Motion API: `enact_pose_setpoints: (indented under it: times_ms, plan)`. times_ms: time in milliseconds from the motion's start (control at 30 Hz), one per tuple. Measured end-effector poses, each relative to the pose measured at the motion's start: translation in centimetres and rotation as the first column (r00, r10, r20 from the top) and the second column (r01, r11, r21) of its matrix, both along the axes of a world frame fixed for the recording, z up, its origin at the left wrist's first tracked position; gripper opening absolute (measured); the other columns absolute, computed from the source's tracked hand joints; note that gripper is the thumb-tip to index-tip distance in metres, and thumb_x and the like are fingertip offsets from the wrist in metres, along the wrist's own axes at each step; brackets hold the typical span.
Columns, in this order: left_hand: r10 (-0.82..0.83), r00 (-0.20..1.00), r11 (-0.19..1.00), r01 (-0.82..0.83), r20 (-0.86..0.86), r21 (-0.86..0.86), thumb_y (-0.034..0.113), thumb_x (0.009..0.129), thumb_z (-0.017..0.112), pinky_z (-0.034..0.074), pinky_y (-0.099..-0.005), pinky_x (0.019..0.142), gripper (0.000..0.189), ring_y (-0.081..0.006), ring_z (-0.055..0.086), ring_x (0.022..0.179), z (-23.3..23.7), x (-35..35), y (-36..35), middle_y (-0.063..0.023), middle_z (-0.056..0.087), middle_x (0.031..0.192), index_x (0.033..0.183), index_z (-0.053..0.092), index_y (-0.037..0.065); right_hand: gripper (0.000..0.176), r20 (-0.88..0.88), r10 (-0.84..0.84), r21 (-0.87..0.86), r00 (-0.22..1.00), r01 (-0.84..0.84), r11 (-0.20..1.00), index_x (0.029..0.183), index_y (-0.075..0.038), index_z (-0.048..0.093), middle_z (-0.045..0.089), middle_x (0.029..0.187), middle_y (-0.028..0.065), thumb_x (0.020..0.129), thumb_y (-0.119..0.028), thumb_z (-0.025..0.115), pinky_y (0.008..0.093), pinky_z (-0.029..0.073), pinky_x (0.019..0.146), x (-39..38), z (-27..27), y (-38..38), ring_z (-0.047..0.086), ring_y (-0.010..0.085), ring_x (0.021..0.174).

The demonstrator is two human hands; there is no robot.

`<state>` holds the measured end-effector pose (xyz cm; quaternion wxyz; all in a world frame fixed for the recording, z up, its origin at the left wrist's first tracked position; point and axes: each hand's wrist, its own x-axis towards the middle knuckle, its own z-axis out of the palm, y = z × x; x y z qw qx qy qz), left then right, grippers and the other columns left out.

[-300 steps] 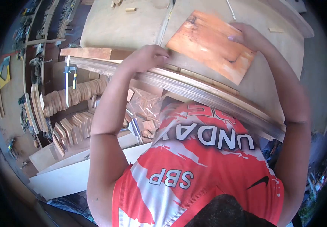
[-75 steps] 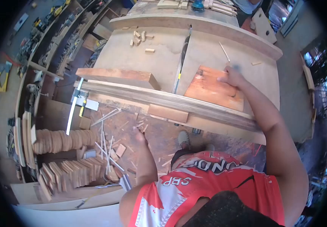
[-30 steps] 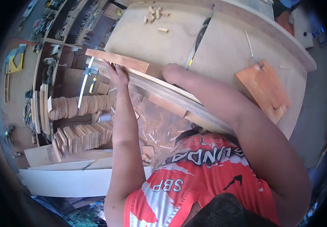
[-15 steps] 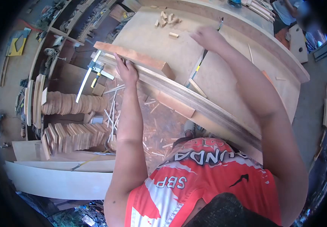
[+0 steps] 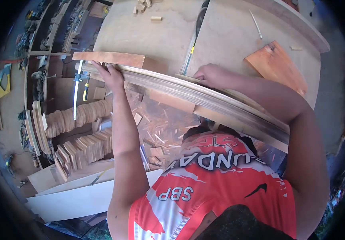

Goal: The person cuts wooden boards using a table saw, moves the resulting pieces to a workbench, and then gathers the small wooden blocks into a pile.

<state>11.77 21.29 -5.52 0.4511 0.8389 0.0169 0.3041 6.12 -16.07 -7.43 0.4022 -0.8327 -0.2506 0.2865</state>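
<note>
My left hand point(image 5: 110, 76) lies with stretched, spread fingers against the near side of a reddish curved wooden block point(image 5: 114, 59) and the edge of a long stack of thin boards point(image 5: 168, 88). My right hand point(image 5: 214, 76) is closed at the far side of the stack, its fingertips on a thin wooden stick point(image 5: 186, 78). Part of that stick is hidden by the fingers. A bar clamp point(image 5: 77, 78) with a yellow-and-black handle grips the left end of the boards.
On the worktable point(image 5: 152, 40) lie small wood offcuts point(image 5: 155, 18), a reddish board point(image 5: 276, 66) and a thin stick point(image 5: 256, 24). Rows of cut wooden pieces point(image 5: 84, 150) stand at lower left beside a shelf. Scraps point(image 5: 160, 138) litter the floor.
My right hand has come down from over the table to the thin stick by the boards, and its fingers have closed there. My left hand stays at the block. The view has shifted.
</note>
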Motion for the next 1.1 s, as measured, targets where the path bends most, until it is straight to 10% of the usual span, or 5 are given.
enact_pose_setpoints:
  times_ms: [233, 500, 633, 733, 1100]
  plan:
    - [0.006, 1.0, 0.999, -0.005, -0.026, 0.053, 0.002, 0.094, 0.04, 0.02, -0.0417, 0.121, 0.073, -0.0364, 0.025, 0.147, -0.1, 0.1, 0.5, -0.0278, 0.018, 0.159, 0.156, 0.002, -0.001, 0.018, 0.128, 0.058, -0.045, 0.99, -0.053, 0.998, 0.087, -0.002, 0.067, 0.062, 0.084, 0.0251, 0.086, -0.018, 0.06, 0.0491, 0.05, 0.076, 2.4, -2.0, 4.3, 0.062, 0.0414, 0.082]
    - [-0.093, 0.995, 0.993, 0.09, -0.038, -0.07, -0.004, 0.094, 0.034, 0.018, -0.0407, 0.121, 0.073, -0.0339, 0.023, 0.148, -0.5, 0.4, 0.8, -0.025, 0.017, 0.16, 0.155, -0.006, -0.001, 0.022, 0.394, 0.006, 0.084, 0.919, -0.043, 0.996, 0.101, -0.005, 0.066, 0.067, 0.097, 0.0168, 0.083, -0.016, 0.071, 0.0478, 0.051, 0.083, 1.8, -0.7, -1.8, 0.064, 0.0361, 0.092]
    - [-0.096, 0.995, 0.994, 0.094, -0.031, -0.049, 0.003, 0.101, 0.043, 0.032, -0.0394, 0.115, 0.074, -0.0283, 0.037, 0.138, -1.3, 0.8, 2.0, -0.018, 0.027, 0.156, 0.157, -0.005, 0.007, 0.019, 0.087, 0.2, -0.251, 0.976, -0.173, 0.953, 0.1, -0.006, 0.066, 0.064, 0.094, 0.0168, 0.082, -0.011, 0.069, 0.047, 0.05, 0.083, -3.3, 1.5, -11.0, 0.063, 0.0353, 0.091]
    - [-0.114, 0.993, 0.988, 0.111, -0.021, -0.103, 0.0, 0.098, 0.036, 0.019, -0.0404, 0.12, 0.072, -0.0326, 0.025, 0.147, -0.2, 0.3, 0.2, -0.024, 0.018, 0.16, 0.155, -0.008, -0.002, 0.016, -0.035, 0.22, -0.204, 0.975, -0.223, 0.953, 0.099, -0.005, 0.066, 0.062, 0.09, 0.0178, 0.083, -0.009, 0.066, 0.0459, 0.048, 0.079, -6.0, 0.9, -12.4, 0.062, 0.036, 0.089]
    - [-0.11, 0.994, 0.994, 0.11, -0.029, 0.022, 0.009, 0.102, 0.047, 0.029, -0.0394, 0.116, 0.077, -0.0277, 0.033, 0.141, -1.3, 1.0, 2.4, -0.0188, 0.019, 0.16, 0.156, -0.008, 0.004, 0.017, 0.06, 0.079, -0.17, 0.995, -0.068, 0.983, 0.076, -0.003, 0.065, 0.061, 0.079, 0.0189, 0.084, -0.019, 0.061, 0.0489, 0.048, 0.074, -2.7, 0.0, -5.2, 0.06, 0.0396, 0.079]
